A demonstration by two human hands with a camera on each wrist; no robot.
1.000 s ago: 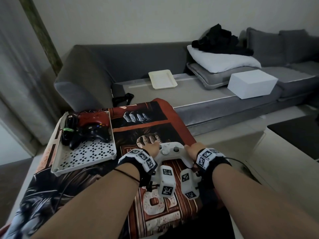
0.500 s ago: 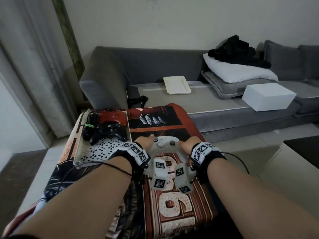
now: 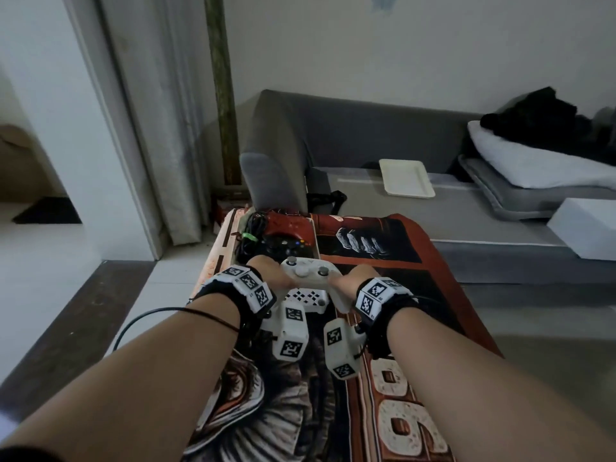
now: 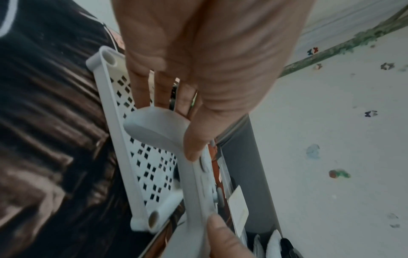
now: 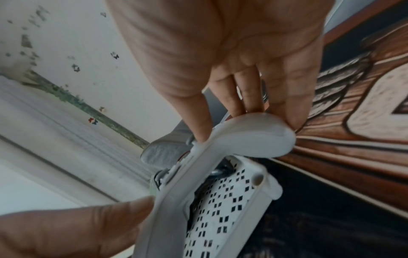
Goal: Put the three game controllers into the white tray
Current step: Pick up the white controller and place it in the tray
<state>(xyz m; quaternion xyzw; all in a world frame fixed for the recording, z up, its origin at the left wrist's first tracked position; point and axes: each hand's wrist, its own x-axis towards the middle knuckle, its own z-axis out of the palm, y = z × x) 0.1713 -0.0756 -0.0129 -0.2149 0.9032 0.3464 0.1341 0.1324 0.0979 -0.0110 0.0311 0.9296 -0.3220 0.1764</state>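
Gripping the white controller (image 3: 310, 273) by its two handles, the left hand (image 3: 266, 273) and right hand (image 3: 353, 278) held it over the white tray (image 3: 308, 298), where the red controller (image 3: 288, 223) and black controller (image 3: 285, 245) already lay; only setting it down remained.

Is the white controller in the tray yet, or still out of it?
Out. Both the left hand and right hand hold the white controller above the white tray; the wrist views show space beneath it.
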